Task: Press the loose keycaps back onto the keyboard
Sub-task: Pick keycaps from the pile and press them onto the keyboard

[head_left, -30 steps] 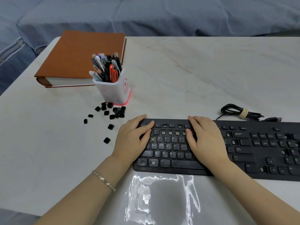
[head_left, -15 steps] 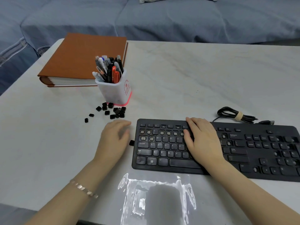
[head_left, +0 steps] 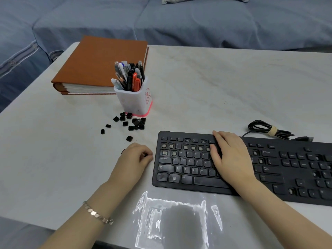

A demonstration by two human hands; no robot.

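Observation:
A black keyboard (head_left: 197,182) lies on the white table, with several bare key sockets (head_left: 186,147) in its number row and upper-left rows. Several loose black keycaps (head_left: 133,123) lie scattered in front of the pen cup, and one single keycap (head_left: 129,138) sits closer to me. My left hand (head_left: 134,159) rests curled on the table just left of the keyboard, its thumb and fingertips pinched on a small black keycap (head_left: 145,155). My right hand (head_left: 230,159) lies flat, palm down, on the keyboard's middle, with its fingertips at the top rows.
A white pen cup (head_left: 134,101) full of pens stands behind the keycaps, and a brown binder (head_left: 100,65) lies behind it. A coiled black cable (head_left: 265,131) lies behind the keyboard. A shiny glare patch (head_left: 176,221) is near the front edge. A blue sofa (head_left: 179,24) lies beyond.
My left hand came off the keyboard's left end, moved left onto the table and curled its fingers around a keycap lying beside the keyboard. My right hand stayed on the keys.

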